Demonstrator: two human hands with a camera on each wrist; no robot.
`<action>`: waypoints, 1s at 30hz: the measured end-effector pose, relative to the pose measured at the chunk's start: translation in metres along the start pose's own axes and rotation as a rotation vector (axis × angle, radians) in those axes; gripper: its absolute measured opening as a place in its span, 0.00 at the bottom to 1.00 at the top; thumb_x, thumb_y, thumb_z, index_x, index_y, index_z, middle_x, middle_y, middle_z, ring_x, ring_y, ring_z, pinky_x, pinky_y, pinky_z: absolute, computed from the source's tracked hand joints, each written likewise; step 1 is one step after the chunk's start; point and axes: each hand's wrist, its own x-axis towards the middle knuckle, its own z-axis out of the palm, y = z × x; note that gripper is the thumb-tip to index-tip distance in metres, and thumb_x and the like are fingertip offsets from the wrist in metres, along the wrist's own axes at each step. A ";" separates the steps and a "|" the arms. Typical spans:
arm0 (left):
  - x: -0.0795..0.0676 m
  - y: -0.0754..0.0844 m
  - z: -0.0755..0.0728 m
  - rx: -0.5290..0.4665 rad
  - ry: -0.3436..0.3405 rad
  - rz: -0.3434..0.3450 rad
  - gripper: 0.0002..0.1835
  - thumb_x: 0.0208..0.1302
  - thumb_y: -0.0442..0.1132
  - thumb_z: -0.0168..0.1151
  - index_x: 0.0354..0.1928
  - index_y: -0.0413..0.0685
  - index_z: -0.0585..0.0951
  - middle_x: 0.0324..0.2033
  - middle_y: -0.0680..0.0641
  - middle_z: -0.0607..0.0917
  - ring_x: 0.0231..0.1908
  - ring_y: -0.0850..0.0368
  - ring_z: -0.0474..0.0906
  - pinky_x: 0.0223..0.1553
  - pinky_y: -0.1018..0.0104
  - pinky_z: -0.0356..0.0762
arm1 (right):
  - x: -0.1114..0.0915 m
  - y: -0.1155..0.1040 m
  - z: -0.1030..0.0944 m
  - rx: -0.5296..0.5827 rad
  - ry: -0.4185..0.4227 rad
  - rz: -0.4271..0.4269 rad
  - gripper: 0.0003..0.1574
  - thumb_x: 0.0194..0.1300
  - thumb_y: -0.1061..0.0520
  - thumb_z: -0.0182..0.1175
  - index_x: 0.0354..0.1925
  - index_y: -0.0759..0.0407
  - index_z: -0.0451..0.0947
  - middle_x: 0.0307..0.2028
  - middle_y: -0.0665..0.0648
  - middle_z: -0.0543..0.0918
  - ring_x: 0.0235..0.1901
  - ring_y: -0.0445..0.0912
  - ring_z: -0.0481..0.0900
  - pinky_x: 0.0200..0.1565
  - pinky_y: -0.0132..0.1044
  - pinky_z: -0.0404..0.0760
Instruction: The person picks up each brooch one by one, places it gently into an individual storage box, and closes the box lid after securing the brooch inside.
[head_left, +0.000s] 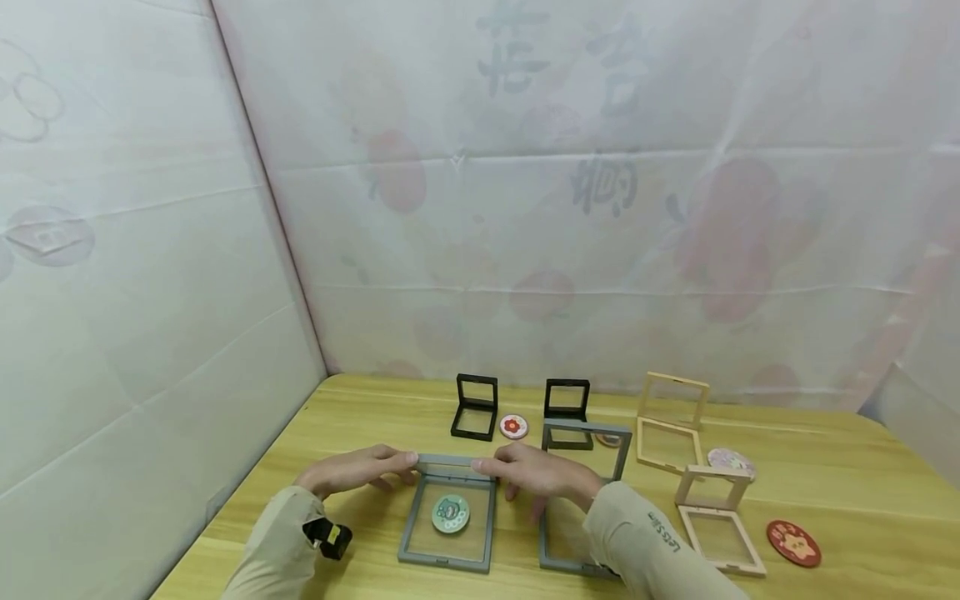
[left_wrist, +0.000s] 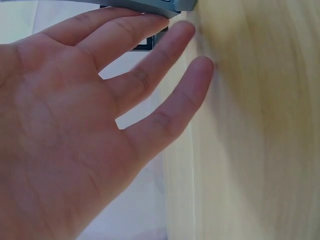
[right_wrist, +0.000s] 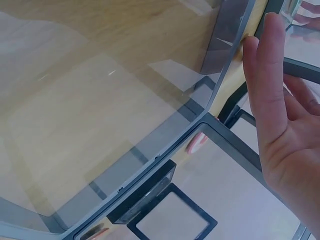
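A grey display frame (head_left: pixel 445 560) lies unfolded on the table, its hinged lid (head_left: pixel 453 461) raised at the far side. A round green badge (head_left: pixel 451 514) with a cartoon figure rests on the clear film of its lower panel. My left hand (head_left: pixel 360 469) pinches the lid's left end, thumb in front and fingers behind; in the left wrist view its fingertips (left_wrist: pixel 162 20) meet the grey edge. At the right end, my right hand (head_left: pixel 536 471) holds the lid with thumb in front, its other fingers hanging beside the frame.
A second open grey frame (head_left: pixel 546 533) stands under my right forearm. Behind are two black frames (head_left: pixel 474 435) (head_left: pixel 567 385) and a red flower badge (head_left: pixel 513 427). Rightward stand two beige frames (head_left: pixel 667 443) (head_left: pixel 723 542), a pale badge (head_left: pixel 731 463) and a red badge (head_left: pixel 793 543).
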 end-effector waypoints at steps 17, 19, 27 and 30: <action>0.004 -0.002 -0.001 0.065 -0.024 0.042 0.34 0.70 0.56 0.59 0.65 0.34 0.75 0.60 0.41 0.78 0.62 0.41 0.72 0.63 0.42 0.68 | -0.001 0.001 0.005 -0.150 -0.003 -0.055 0.30 0.69 0.36 0.61 0.50 0.60 0.80 0.41 0.53 0.81 0.32 0.48 0.79 0.28 0.43 0.82; 0.004 -0.001 -0.001 0.083 -0.019 0.047 0.34 0.69 0.55 0.61 0.65 0.36 0.75 0.61 0.39 0.78 0.63 0.40 0.71 0.64 0.41 0.66 | -0.001 0.001 0.005 -0.193 -0.002 -0.064 0.30 0.69 0.36 0.62 0.51 0.60 0.80 0.42 0.52 0.82 0.33 0.46 0.79 0.34 0.43 0.82; 0.005 -0.002 -0.001 0.105 -0.023 0.066 0.34 0.66 0.51 0.66 0.64 0.33 0.75 0.62 0.36 0.78 0.62 0.37 0.72 0.63 0.39 0.67 | 0.001 0.000 0.005 -0.301 -0.005 -0.111 0.36 0.66 0.35 0.64 0.54 0.65 0.80 0.50 0.56 0.83 0.45 0.43 0.81 0.48 0.44 0.81; 0.005 -0.002 -0.001 0.106 -0.031 0.067 0.34 0.64 0.51 0.68 0.64 0.33 0.75 0.62 0.36 0.78 0.61 0.39 0.74 0.63 0.40 0.69 | 0.000 -0.001 0.006 -0.325 -0.008 -0.124 0.38 0.65 0.36 0.66 0.54 0.67 0.80 0.50 0.58 0.84 0.45 0.41 0.81 0.47 0.42 0.81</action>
